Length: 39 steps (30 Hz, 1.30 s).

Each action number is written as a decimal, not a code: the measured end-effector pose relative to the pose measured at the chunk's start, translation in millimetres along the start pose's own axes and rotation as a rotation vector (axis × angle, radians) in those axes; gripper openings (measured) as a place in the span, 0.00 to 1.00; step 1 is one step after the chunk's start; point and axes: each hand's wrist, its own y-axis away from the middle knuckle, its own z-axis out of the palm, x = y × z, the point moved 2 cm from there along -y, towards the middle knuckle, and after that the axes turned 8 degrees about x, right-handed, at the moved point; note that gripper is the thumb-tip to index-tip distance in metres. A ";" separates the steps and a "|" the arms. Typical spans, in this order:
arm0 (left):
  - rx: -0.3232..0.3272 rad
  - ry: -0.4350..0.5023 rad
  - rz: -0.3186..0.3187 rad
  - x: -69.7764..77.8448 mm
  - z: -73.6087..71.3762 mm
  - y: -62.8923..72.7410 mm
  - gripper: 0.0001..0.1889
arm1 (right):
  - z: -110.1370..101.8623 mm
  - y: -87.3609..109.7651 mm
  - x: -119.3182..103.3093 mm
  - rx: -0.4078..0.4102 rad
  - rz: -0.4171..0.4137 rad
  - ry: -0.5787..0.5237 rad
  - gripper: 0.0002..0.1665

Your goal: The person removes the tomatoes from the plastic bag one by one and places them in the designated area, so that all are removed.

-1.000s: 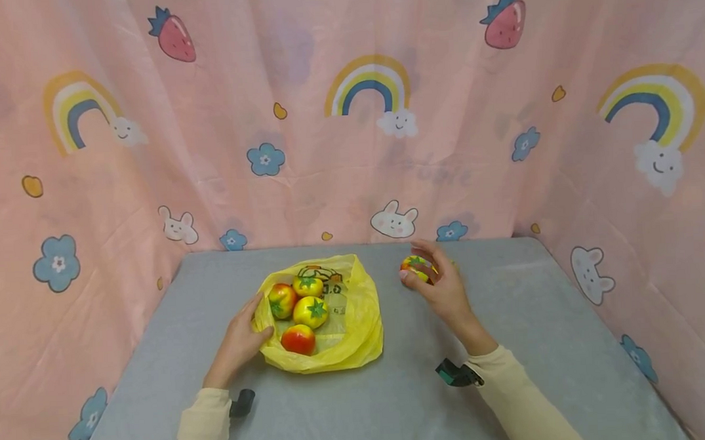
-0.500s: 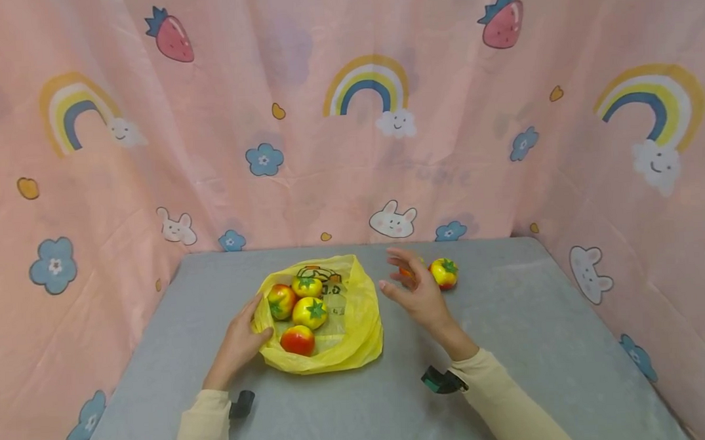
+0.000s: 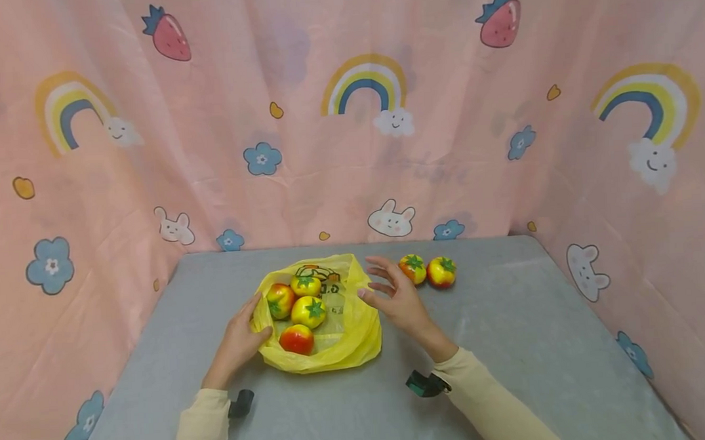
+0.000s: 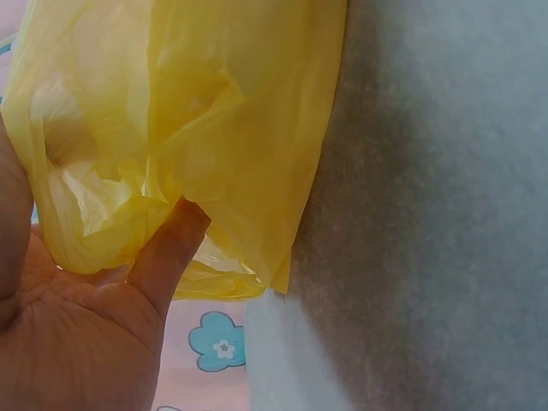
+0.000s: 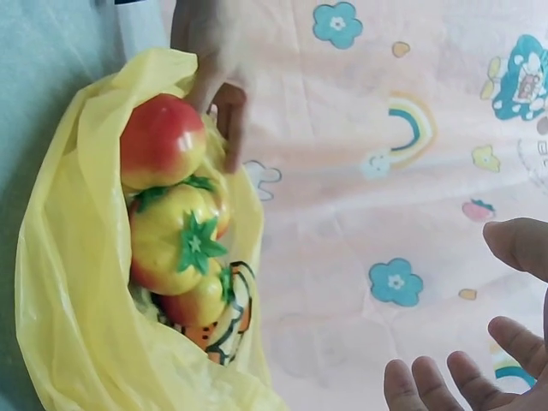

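A yellow plastic bag [image 3: 358,341] lies on the grey table with its mouth open. Several red-and-yellow tomatoes sit inside, among them a yellow one [image 3: 309,312] with a star-shaped green top and a redder one [image 3: 297,340] nearer the front. My left hand [image 3: 239,335] holds the bag's left rim, thumb on one side of the plastic and fingers on the other, as the left wrist view shows. At the bag's right rim hovers my right hand [image 3: 405,307], fingers spread and holding nothing. Just beyond it two more tomatoes, one partly overlapped [image 3: 414,268] and one fully visible [image 3: 442,272], lie side by side.
The grey table [image 3: 511,344] ends at a pink curtain [image 3: 304,202] printed with rainbows, flowers and rabbits, which encloses the back and both sides. Small dark cameras [image 3: 427,383] are strapped at the wrists.
My right hand has moved left from the tomatoes on the table to the bag's right rim, uncovering both tomatoes. My left hand has stayed on the bag.
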 end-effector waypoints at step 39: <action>-0.008 -0.009 -0.042 -1.8 2.8 1.4 0.42 | 77.1 -13.7 57.8 -0.254 0.125 0.077 0.43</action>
